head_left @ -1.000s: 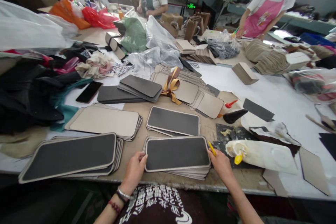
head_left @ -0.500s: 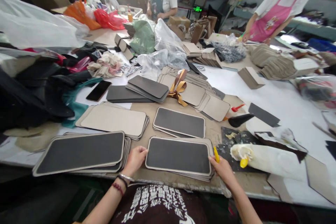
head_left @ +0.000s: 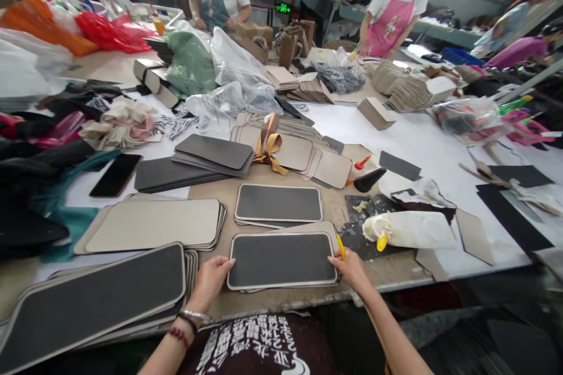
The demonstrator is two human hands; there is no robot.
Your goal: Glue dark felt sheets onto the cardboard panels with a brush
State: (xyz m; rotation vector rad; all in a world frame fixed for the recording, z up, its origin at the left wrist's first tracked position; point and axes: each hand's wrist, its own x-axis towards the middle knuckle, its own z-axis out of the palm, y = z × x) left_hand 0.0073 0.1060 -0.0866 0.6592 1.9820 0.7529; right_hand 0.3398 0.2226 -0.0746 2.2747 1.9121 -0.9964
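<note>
A black-faced rounded panel with a pale border (head_left: 281, 260) tops a small stack at the table's near edge. My left hand (head_left: 212, 277) grips the stack's left end, fingers curled on it. My right hand (head_left: 352, 269) presses the right end and holds a small yellow tool (head_left: 341, 246) that sticks up between its fingers. A second stack of the same panels (head_left: 278, 204) lies just behind.
A long black panel pile (head_left: 92, 296) and a tan panel pile (head_left: 153, 224) lie to the left. A white glue bottle with a yellow tip (head_left: 409, 231) lies on its side to the right. A phone (head_left: 115, 174), bags and cardboard stacks fill the table. Two people work at the far side.
Both hands have kept their hold on the near stack's ends. The view has swung to the right, so everything on the table sits further left in the frame.
</note>
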